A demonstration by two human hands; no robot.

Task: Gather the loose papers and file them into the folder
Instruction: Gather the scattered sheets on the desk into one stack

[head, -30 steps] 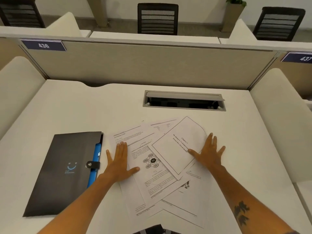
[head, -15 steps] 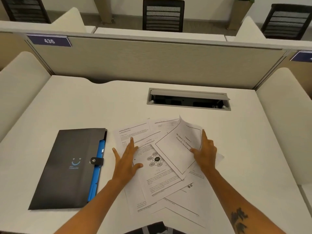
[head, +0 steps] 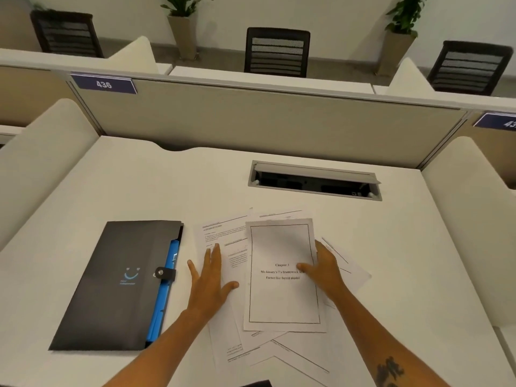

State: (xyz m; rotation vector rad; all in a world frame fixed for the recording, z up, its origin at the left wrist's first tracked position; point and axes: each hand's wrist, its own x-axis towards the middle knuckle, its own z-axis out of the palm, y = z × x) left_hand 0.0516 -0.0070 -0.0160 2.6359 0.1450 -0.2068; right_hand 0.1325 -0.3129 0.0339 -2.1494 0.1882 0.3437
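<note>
Several loose printed papers [head: 223, 241] lie fanned out in the middle of the white desk [head: 139, 185]. On top lies a bordered title sheet [head: 282, 300] reading "Chapter 3", squared to me. My right hand [head: 325, 270] pinches its right edge, thumb on top and fingers at the edge. My left hand [head: 210, 277] rests flat with spread fingers on the left side of the pile. The black folder [head: 117, 286] lies to the left, apart from the papers. Its snap strap is fastened and blue dividers show along its right edge.
A grey cable hatch [head: 315, 181] stands open in the desk beyond the papers. A beige partition [head: 251, 121] with a "436" label closes the back, and cream side panels [head: 474, 219] flank the desk. Chairs and plants stand behind.
My right hand took the tilted title sheet by its edge, turned it straight and laid it over the middle of the pile. My left hand slid slightly along the left sheets.
</note>
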